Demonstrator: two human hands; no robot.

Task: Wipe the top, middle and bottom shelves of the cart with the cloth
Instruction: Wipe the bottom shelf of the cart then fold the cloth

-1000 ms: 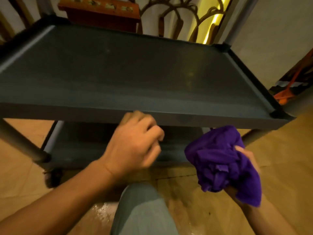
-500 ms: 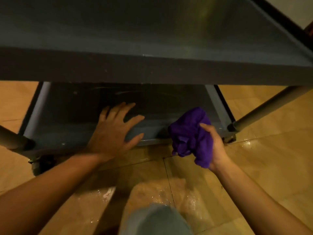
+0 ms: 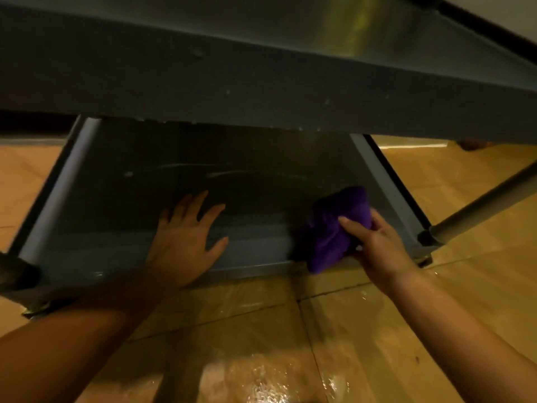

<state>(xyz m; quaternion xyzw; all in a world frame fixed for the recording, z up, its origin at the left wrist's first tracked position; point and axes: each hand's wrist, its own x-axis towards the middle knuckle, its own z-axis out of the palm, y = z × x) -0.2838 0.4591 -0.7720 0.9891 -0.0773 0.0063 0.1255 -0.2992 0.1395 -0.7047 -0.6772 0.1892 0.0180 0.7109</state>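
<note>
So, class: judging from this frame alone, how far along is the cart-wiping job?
In hand: the right hand presses the bunched purple cloth onto the lower dark grey cart shelf near its right front corner, while the left hand rests flat, fingers spread. Curved streaks across it suggest some wiping. Left: most of this shelf. The upper grey shelf cannot be judged.

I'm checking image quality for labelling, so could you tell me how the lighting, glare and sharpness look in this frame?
Head view: dim, warm light; the lower shelf lies in the shadow of the shelf above. Yellowish glare streaks that upper shelf, and the wet floor glints. The wide lens bows straight edges. Purple cloth and both hands are slightly soft.
</note>
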